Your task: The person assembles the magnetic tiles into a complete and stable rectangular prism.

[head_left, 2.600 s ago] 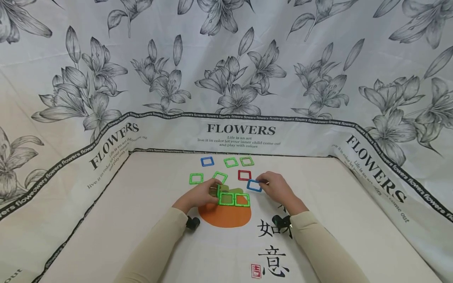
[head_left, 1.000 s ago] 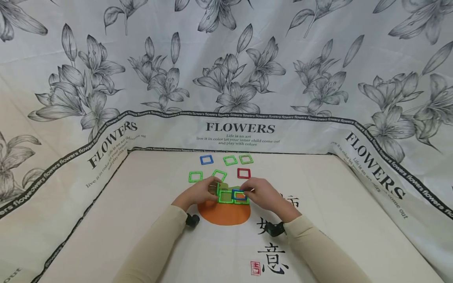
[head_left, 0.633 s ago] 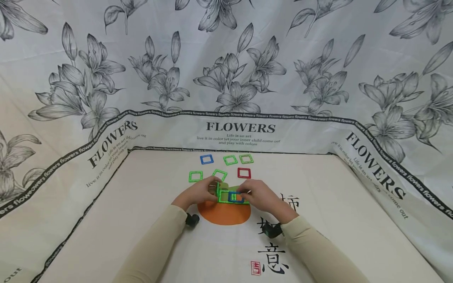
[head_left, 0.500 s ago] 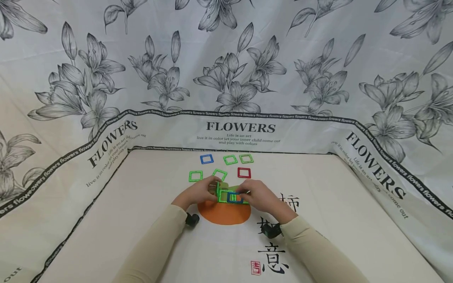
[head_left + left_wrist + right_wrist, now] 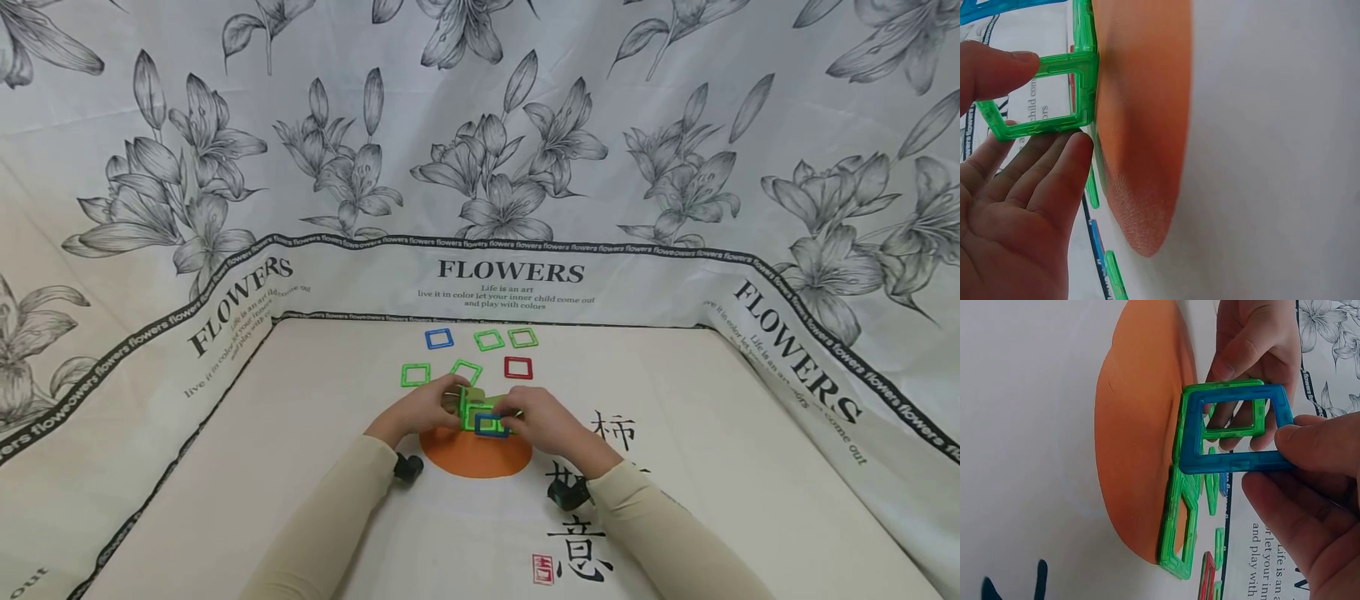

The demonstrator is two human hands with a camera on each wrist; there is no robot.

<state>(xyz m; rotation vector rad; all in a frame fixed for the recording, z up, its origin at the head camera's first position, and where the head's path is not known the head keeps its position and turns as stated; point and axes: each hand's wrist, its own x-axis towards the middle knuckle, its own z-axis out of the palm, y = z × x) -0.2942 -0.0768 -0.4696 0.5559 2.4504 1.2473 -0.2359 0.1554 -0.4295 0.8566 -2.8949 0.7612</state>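
Observation:
My left hand (image 5: 425, 406) holds a green square magnetic tile (image 5: 1044, 127) upright, thumb on one face and fingers along its lower edge in the left wrist view. Two green tiles (image 5: 1165, 534) lie flat in a row, joined to the foot of that upright one, over an orange persimmon print (image 5: 476, 458). Between thumb and fingers, my right hand (image 5: 543, 421) pinches a blue square tile (image 5: 1192, 434) by one side. It stands tilted at the near side of the green tiles, close to the upright one; whether they touch, I cannot tell.
Farther back lie loose square tiles: a red one (image 5: 518, 367), another blue one (image 5: 439, 338) and several green ones, such as one at the left (image 5: 416, 375). Black characters (image 5: 581, 550) are printed on the white cloth. A flowered curtain (image 5: 510, 283) walls the table's back and sides.
My right hand has lifted the blue tile from beside the red tile and carried it left and nearer, to the front of the green tiles. My left hand stays at the upright tile.

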